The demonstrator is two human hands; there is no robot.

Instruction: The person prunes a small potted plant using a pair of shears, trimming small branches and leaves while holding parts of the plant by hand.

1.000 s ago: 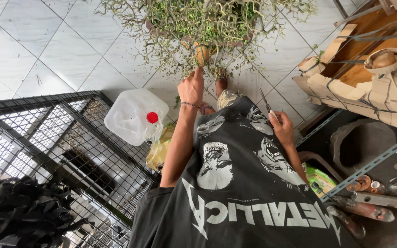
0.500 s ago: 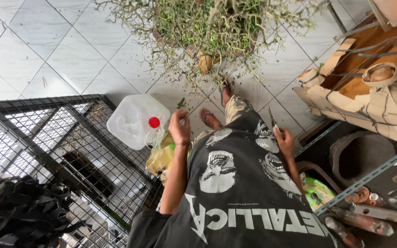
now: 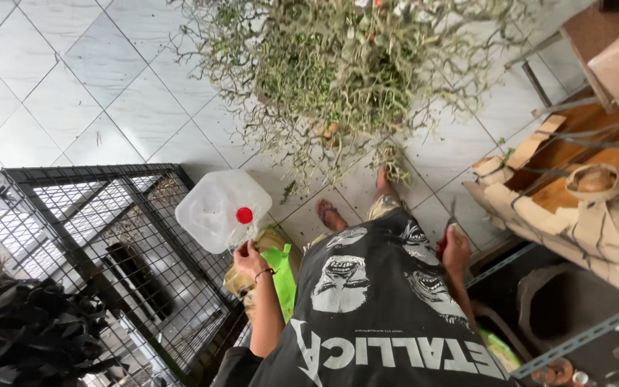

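Left hand (image 3: 250, 258): lowered at the hip, fingers curled around a small pale scrap or clipping, too small to tell apart, held just above a green bag (image 3: 281, 276) that lies on a yellowish sack (image 3: 241, 281). Right hand (image 3: 456, 247): closed on the red handles of pruning scissors (image 3: 450, 222), blades pointing up toward the plant; whether the blades are parted cannot be told. Potted shrub (image 3: 352, 64): wiry, thin-stemmed, sparse green growth, standing on the white tiled floor (image 3: 73, 79) directly ahead of the sandalled feet, well apart from both hands. Loose trimmings (image 3: 288, 190) scattered on the tiles below its fringe. Translucent plastic jug with red cap (image 3: 222, 209): lying beside the left hand, against a black wire cage (image 3: 102, 236). Cardboard pieces and a wooden shelf (image 3: 574, 186): to the right. Handling note, as a judgement: the clipping is best released low over the bag's mouth so it does not drift onto the tiles, and the scissors are best kept pointed away from the body while the other hand works.
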